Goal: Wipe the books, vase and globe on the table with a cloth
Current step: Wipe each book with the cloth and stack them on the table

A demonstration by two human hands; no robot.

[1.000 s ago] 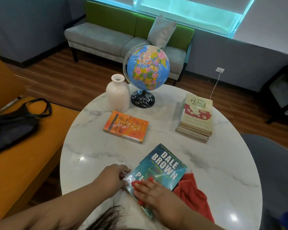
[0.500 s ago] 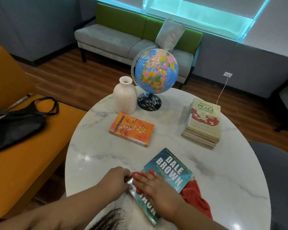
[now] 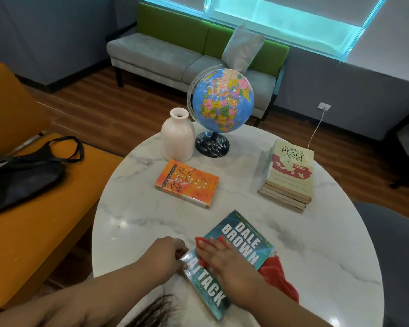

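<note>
A teal Dale Brown paperback [image 3: 243, 239] lies near the front of the round marble table [image 3: 316, 244]. My left hand [image 3: 167, 254] grips the book's left edge, fingers curled on it. My right hand [image 3: 224, 260] lies flat on the cover with straight fingers, pressing a red cloth [image 3: 275, 274] that sticks out beyond the fingertips and trails off to the right of the book. An orange book [image 3: 188, 182] lies mid-table. A stack of books [image 3: 289, 175] sits at the right. A white vase [image 3: 177, 135] and a globe [image 3: 222, 100] stand at the back.
An orange bench [image 3: 45, 220] with a black bag [image 3: 21, 178] stands left of the table. A grey chair [image 3: 397, 251] is at the right. Behind the table are a grey-green sofa [image 3: 175, 55] and a white cable [image 3: 316, 128] running to a wall socket.
My right hand slid the red cloth up the cover toward its far left corner, uncovering the lower title. The left hand stays on the book's edge. The camera moved closer.
</note>
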